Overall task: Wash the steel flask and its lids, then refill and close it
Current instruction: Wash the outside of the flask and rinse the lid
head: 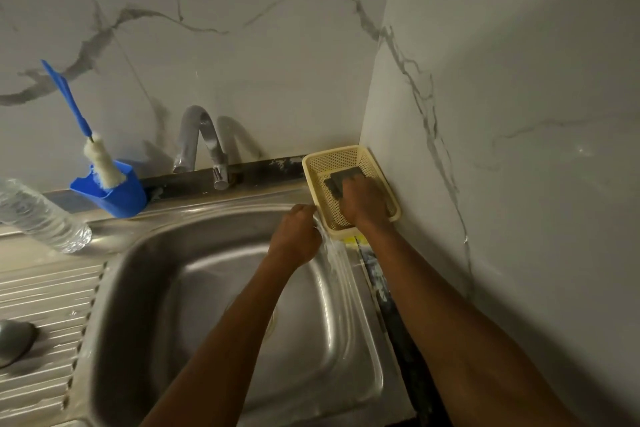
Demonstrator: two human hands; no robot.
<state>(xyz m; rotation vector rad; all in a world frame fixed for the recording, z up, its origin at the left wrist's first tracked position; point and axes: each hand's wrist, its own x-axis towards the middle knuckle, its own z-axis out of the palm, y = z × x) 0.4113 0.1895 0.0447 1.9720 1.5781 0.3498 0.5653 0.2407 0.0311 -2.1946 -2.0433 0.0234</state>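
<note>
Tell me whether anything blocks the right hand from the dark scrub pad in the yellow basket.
Nothing visible does. The right hand lies on the dark grey scrub pad inside the yellow mesh plastic basket; the left hand sits beside its near-left rim.

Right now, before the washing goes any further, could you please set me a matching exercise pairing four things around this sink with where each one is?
Things:
1. bottle brush
2. dark scrub pad
3. clear plastic bottle
4. tap

Places:
A. in the cream basket
B. lying on the counter, left of the sink
C. standing in the blue holder
D. rising behind the sink's back edge

Pairs: 1-C, 2-A, 3-B, 4-D
</note>
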